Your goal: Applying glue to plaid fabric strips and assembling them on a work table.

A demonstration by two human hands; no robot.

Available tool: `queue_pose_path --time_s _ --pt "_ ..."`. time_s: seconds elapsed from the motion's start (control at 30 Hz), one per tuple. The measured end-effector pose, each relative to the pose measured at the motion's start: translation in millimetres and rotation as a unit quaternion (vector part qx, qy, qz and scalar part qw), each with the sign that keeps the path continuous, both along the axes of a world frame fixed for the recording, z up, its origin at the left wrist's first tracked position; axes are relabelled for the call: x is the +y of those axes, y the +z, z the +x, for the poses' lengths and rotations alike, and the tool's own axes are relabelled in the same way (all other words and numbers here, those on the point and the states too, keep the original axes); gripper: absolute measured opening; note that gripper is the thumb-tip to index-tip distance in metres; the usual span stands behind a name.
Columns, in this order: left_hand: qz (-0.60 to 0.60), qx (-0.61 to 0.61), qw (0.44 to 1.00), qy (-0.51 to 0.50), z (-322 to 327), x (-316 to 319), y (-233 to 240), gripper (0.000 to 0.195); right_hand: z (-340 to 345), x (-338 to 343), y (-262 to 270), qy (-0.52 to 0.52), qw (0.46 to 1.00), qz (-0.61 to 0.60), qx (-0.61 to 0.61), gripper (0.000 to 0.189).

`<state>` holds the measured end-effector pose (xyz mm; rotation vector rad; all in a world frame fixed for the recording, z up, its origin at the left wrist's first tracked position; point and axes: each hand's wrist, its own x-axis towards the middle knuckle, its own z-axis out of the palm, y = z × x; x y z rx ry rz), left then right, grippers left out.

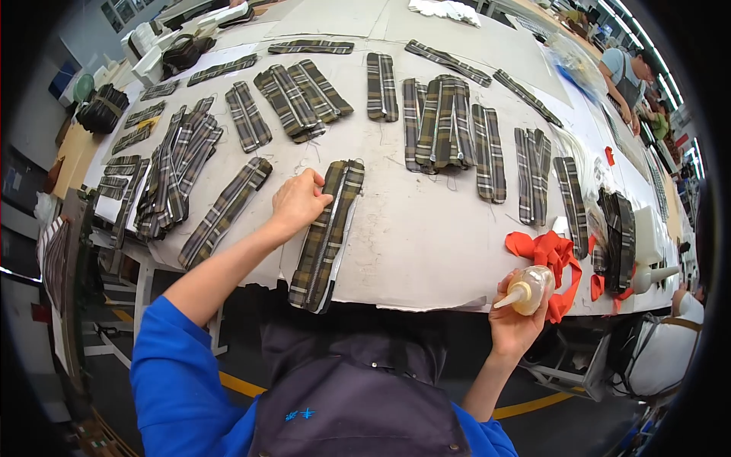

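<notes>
A plaid fabric strip with a metal zipper (326, 240) lies before me, its near end over the table's front edge. At its upper left edge is my left hand (301, 197), with thumb and forefinger curled close to the cloth; whether they pinch it I cannot tell. My right hand (517, 331) grips a translucent squeeze bottle (531, 290) holding yellowish contents, its nozzle pointing left and slightly down. Just behind the bottle, red fabric ribbon (551, 251) lies bunched on the table. Another plaid strip (225, 211) rests left of my left forearm.
Plaid zipper strips (448, 123) are spread across the paper-covered table (400, 251), with a heaped pile (174, 171) at left. A dark stack (617, 240) and a white nozzled bottle (648, 279) stand at right. A person (625, 80) is at the far right.
</notes>
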<state>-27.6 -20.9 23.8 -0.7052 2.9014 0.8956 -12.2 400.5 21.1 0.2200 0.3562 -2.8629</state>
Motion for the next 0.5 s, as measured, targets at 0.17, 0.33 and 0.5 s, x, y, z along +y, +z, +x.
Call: queue_pose_path --time_s 0.17,0.33,0.5 --pt "-0.013 -0.04 0.999 -0.006 -12.0 -16.0 -8.7 0.025 5.3 -4.5 -6.8 0.005 0.999 -0.031 -0.009 0.037" --pt "-0.01 -0.018 1.0 0.018 -4.2 -0.5 -10.7 0.023 12.4 -7.9 -5.8 0.02 0.996 -0.084 -0.019 0.035" --pt "-0.026 -0.01 0.998 0.051 4.1 -1.1 -9.0 0.023 18.4 -6.6 -6.4 0.035 0.995 -0.092 -0.01 0.035"
